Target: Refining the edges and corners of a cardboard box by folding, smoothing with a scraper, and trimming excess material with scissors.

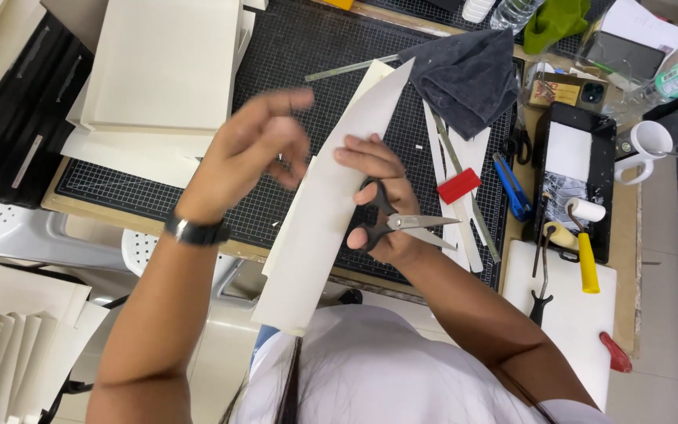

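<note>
Two hands at work: right hand [378, 200] grips black-handled scissors [402, 224] and pinches the cream card strip [331, 204]; left hand [256, 145] hovers open, blurred, empty, above the cutting mat [308, 47].

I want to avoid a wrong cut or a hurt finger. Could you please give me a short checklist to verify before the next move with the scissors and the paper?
1. Right hand grips the scissors: ok, fingers are in the black handles.
2. Blades clear of fingers: ok, the blades are slightly apart and point right, away from both hands.
3. Cream paper strip held firmly: cannot tell, it rests under the right fingers only.
4. Left hand steady on the paper: not ok, it is lifted and blurred.
5. Blades set on the paper: not ok, they point away from it.
6. Cutting mat under the work: ok.
</note>
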